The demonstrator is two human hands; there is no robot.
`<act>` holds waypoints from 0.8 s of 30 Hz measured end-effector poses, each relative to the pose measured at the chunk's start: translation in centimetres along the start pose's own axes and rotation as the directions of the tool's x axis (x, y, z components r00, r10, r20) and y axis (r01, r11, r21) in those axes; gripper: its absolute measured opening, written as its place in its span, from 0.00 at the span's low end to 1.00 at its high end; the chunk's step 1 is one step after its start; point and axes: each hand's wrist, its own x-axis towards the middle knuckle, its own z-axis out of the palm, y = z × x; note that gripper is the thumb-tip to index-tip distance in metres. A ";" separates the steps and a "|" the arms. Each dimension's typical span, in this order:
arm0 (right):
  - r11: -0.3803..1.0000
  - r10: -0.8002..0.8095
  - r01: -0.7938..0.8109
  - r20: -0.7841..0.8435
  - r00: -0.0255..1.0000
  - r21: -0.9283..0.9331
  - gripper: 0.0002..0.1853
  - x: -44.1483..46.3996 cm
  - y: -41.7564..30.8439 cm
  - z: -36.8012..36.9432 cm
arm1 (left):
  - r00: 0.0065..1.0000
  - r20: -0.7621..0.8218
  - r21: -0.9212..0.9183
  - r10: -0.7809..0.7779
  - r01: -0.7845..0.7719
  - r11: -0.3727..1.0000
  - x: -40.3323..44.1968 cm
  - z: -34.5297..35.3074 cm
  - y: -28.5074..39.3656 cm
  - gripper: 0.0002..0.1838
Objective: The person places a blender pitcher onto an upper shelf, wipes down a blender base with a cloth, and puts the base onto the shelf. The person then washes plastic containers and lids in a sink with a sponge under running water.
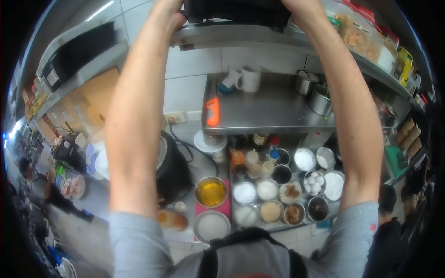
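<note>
Grip (173, 13) — black box (236, 10); bowl (212, 181) — yellow liquid (213, 196)

Lighter (212, 111) lies on the shelf (269, 111), left of the mug (251, 79); bowls (267, 190) stand below.

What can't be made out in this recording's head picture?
All in the head view:
Left hand and right hand: mostly cut off by the top edge; grips unclear.
Black object between them: top cut off by the same edge.
Large black vessel: partly hidden by the left forearm.
Person at far left: too small and blurred.
</note>
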 end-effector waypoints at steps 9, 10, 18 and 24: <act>0.999 -0.051 0.053 0.096 0.994 -0.014 0.29 1.2 0.3 1.8 | 0.898 0.076 0.234 0.434 -0.439 0.868 -9.1 6.2 1.5 0.45; 0.998 -0.060 0.061 0.075 0.995 -0.016 0.30 1.2 0.7 2.0 | 0.895 0.115 0.475 0.432 -0.431 0.767 -9.0 6.0 1.9 0.44; 0.940 -0.081 0.154 0.237 0.968 -0.305 0.30 1.7 1.8 0.7 | 0.909 0.032 0.733 0.416 -0.304 0.608 -8.7 7.7 2.4 0.44; 0.853 -0.316 0.393 0.259 0.912 -0.342 0.32 -3.9 0.5 -1.9 | 0.931 -0.280 0.801 0.233 0.093 0.591 -5.8 7.7 2.5 0.43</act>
